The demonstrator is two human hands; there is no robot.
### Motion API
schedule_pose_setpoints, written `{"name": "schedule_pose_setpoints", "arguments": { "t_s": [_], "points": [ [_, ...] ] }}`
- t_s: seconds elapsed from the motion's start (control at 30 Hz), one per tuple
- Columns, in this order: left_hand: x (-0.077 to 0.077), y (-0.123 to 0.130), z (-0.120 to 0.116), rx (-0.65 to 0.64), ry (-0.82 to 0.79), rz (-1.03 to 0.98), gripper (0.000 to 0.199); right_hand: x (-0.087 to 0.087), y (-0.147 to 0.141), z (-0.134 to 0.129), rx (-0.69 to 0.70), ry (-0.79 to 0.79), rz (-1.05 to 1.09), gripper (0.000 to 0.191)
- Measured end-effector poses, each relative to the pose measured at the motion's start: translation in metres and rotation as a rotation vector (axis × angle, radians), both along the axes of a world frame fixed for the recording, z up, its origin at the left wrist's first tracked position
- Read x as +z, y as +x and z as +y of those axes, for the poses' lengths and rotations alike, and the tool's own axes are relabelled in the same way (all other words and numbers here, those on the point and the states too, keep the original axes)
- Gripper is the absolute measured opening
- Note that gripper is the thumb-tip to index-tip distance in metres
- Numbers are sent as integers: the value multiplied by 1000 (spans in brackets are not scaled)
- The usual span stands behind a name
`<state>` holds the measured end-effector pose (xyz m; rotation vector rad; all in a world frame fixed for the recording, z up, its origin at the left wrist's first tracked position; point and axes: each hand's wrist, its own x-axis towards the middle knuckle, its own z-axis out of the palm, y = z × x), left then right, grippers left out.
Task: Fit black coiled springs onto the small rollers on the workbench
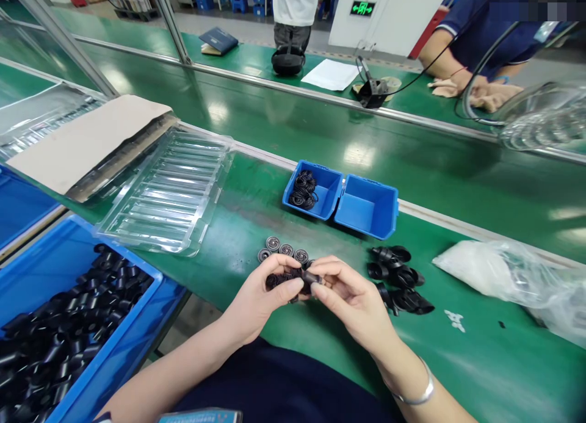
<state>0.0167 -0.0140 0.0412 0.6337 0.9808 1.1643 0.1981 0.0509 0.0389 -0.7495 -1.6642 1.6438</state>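
My left hand (256,298) is closed around a small cluster of black ridged parts (274,281); its thumb and fingers press together. My right hand (350,295) pinches a small dark part (311,278) right beside it, with both sets of fingertips nearly meeting. The fingers hide much of these parts, so their exact kind is unclear. Just beyond my hands, several round black discs with a swirl pattern (286,250) lie on the green table (220,252). To the right of my right hand lie several black curved, flared plastic pieces (403,278).
Ahead stand two joined blue bins: the left bin (327,194) holds black rings (304,188). A clear ribbed tray (165,194) and cardboard (91,139) lie left, above a blue crate (155,282) of black parts. A plastic bag (485,270) lies right. Other people stand across the table.
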Motion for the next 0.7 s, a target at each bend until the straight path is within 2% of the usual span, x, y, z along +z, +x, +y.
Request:
{"name": "schedule_pose_setpoints", "arguments": {
  "t_s": [0.1,0.17,0.2,0.27,0.33,0.4,0.47,0.57,0.7],
  "points": [
    [3,0,-2,-12,10,-43,34,3,5,3,-18,-308,178,16],
    [4,-2,-3,-21,29,-8,35,7,12,8,-48,-370,215,13],
    [4,-4,-4,-22,39,10,35,8,17,11,-84,-343,205,11],
    [3,-6,-6,-12,56,39,32,8,27,18,-170,-169,104,11],
    [2,-9,-6,4,66,56,30,5,36,23,-207,97,-100,13],
    [0,-10,-6,11,67,69,29,0,42,25,-176,359,-327,17],
    [0,-11,-6,7,64,94,30,-7,43,24,-126,538,-476,21],
    [0,-13,-8,-25,65,145,36,-14,42,22,-117,634,-547,23],
    [0,-14,-10,-79,72,170,41,-19,41,21,-110,607,-578,23]
  ]
}}
